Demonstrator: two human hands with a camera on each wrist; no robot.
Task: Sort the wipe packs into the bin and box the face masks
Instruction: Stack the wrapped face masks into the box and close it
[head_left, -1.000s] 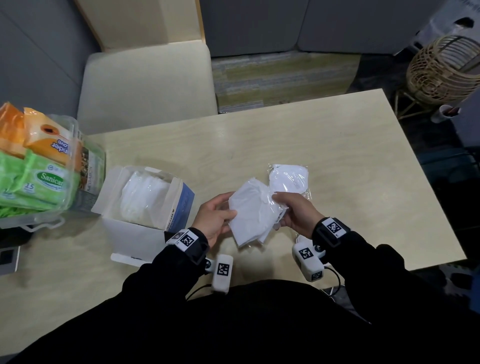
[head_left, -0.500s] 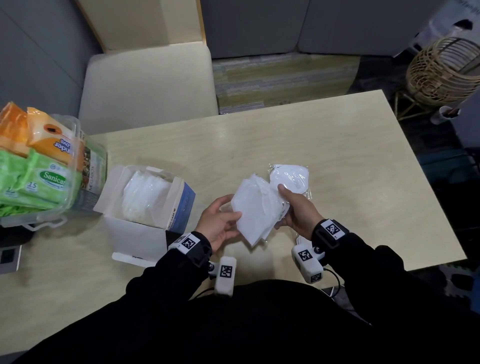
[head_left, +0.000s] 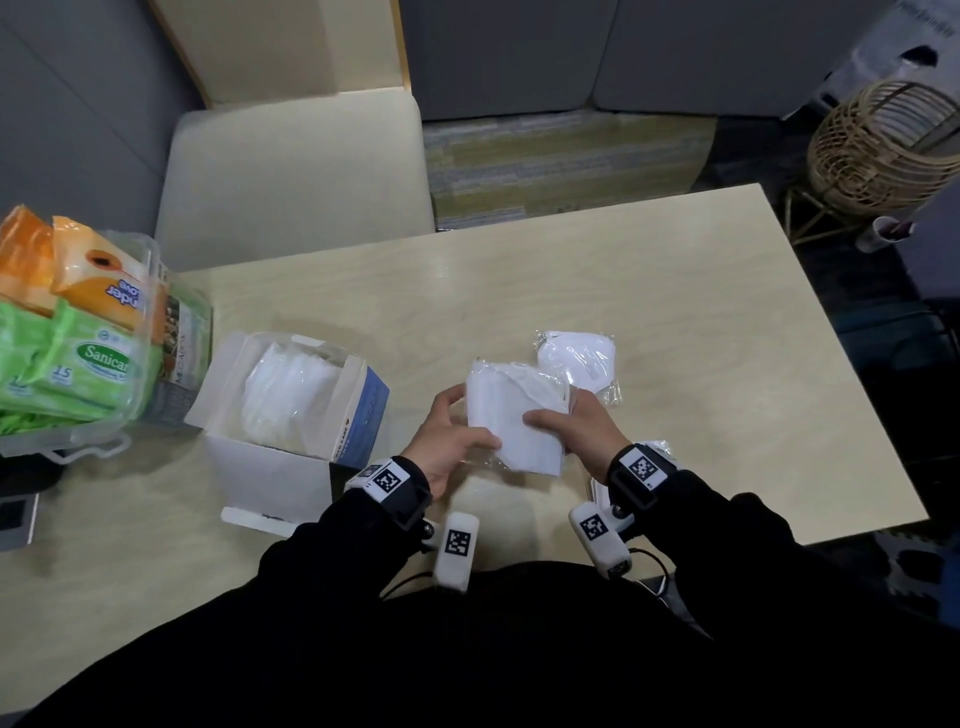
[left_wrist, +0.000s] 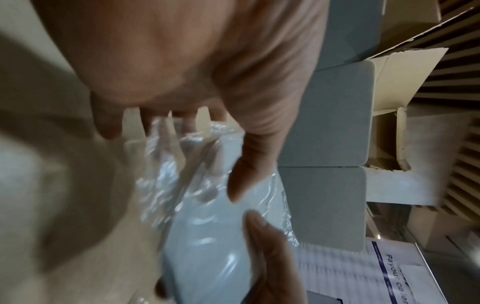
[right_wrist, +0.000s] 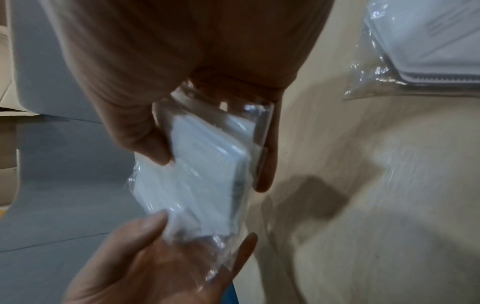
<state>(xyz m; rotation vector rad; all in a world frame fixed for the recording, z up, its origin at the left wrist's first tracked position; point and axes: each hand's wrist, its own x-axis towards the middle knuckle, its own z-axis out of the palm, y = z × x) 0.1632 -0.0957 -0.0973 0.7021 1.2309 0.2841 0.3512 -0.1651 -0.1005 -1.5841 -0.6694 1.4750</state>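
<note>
Both hands hold a small stack of white face masks in clear wrappers (head_left: 511, 415) above the table's middle. My left hand (head_left: 457, 439) grips its left edge, thumb on top (left_wrist: 241, 179). My right hand (head_left: 576, 428) grips the right edge, thumb across the front (right_wrist: 155, 148). The same stack fills the wrist views (left_wrist: 207, 236) (right_wrist: 202, 174). Another wrapped mask (head_left: 579, 361) lies flat on the table just behind. The open white and blue mask box (head_left: 291, 410) stands to the left with masks inside. A clear bin (head_left: 171, 338) at far left holds green and orange wipe packs (head_left: 67, 364).
The light wooden table (head_left: 727, 364) ends close on the right and near side. A cream chair (head_left: 296, 176) stands behind it. A wicker basket (head_left: 893, 145) sits on the floor at the far right. A dark device (head_left: 15, 514) lies at the left edge.
The stack has turned and shifted slightly left between my hands. My left thumb has come onto its lower left corner and my right thumb has slid across its front.
</note>
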